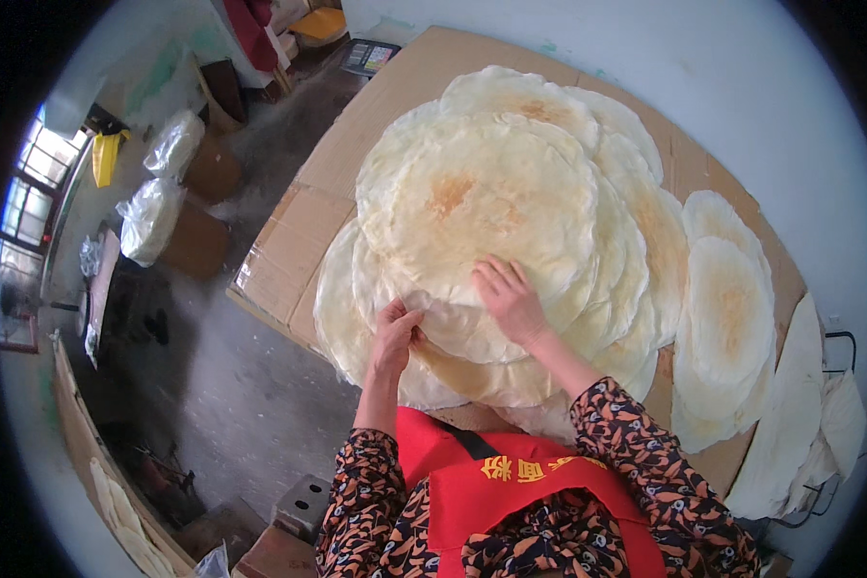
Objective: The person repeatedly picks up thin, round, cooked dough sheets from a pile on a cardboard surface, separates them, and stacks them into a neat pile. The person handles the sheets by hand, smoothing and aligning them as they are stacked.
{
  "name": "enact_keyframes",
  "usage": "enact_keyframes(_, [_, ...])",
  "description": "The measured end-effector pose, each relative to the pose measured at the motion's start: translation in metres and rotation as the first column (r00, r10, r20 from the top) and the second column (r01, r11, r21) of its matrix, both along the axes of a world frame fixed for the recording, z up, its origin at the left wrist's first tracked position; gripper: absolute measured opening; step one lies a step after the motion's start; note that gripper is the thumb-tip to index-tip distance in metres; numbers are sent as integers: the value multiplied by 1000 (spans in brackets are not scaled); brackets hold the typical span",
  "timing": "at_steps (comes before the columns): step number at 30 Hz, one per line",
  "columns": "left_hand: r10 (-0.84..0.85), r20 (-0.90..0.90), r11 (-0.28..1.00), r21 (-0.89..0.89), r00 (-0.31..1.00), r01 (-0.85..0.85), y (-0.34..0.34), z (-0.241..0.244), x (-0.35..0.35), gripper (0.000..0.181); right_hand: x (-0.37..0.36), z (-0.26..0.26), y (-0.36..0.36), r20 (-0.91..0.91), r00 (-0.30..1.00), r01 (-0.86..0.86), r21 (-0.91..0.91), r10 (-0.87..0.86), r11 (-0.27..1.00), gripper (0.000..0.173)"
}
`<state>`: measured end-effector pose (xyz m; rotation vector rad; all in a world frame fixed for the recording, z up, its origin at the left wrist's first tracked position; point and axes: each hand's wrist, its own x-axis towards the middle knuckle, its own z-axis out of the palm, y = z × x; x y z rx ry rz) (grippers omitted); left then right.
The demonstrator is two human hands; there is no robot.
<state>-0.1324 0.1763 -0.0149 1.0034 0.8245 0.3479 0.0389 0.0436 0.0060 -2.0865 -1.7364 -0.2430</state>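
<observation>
Large, thin, round flatbreads lie in an overlapping pile, and the top flatbread [506, 180] has brown toasted patches. My left hand [396, 329] pinches the near left edge of a thin, partly see-through flatbread sheet [455, 325] between thumb and fingers. That edge is lifted a little, with a tan flatbread [477, 372] showing beneath. My right hand [509, 300] rests palm down at the near edge of the top flatbread, fingers slightly spread and nothing gripped. The pile sits on a table covered with cardboard [318, 217].
More flatbreads [730, 311] lie to the right, beside a pale sheet [784, 419] hanging past the table edge. A digital scale [370, 58] stands beyond the far left corner. Bagged bundles [152, 220] top brown containers at left. A hollow block [302, 506] sits on the floor.
</observation>
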Motion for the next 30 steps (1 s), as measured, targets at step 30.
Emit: enact_keyframes(30, [-147,387,949,-204,910,240,-97,46,18,26,-25,26,-92,-690,721,-47,-133,-58,990,64])
